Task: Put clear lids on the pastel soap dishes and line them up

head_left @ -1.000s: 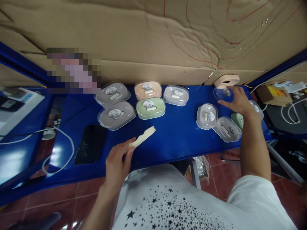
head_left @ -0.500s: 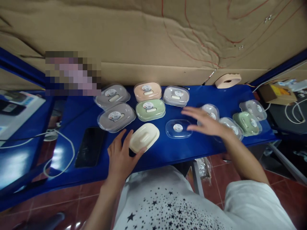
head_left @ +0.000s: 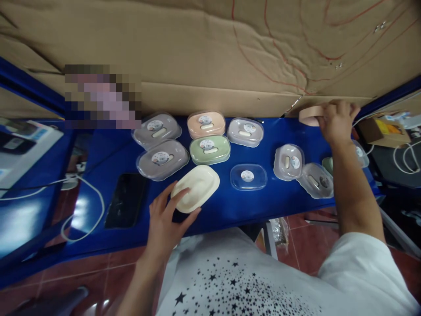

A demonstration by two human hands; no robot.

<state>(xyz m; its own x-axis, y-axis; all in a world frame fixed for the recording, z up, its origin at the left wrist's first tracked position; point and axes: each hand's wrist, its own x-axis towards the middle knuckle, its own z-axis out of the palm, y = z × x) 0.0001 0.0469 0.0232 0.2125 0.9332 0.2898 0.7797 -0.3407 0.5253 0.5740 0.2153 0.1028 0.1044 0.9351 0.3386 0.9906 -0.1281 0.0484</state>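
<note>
My left hand [head_left: 167, 215] is at the near left end of a cream oval soap-dish tray [head_left: 205, 180], one finger over its surface and the thumb by its near edge, gripping it. Far off to the right, my right hand [head_left: 338, 120] grips a peach soap-dish shell [head_left: 307, 116] near the cardboard; fingers hide part of it. A clear lid [head_left: 248, 177] with a round label lies right of the tray. Behind the tray sits a lidded green soap dish [head_left: 210, 149].
More lidded dishes, grey [head_left: 162, 160] and peach [head_left: 206, 125], stand at the back. Others, including a grey one [head_left: 289, 162], are at right. A black phone-like slab [head_left: 125, 199] lies at left. Cardboard [head_left: 197, 52] walls the blue table [head_left: 223, 206] behind.
My right hand has moved from above the clear lid to the far right and taken hold of the peach shell. The cream tray has shifted and tilted slightly under my left hand.
</note>
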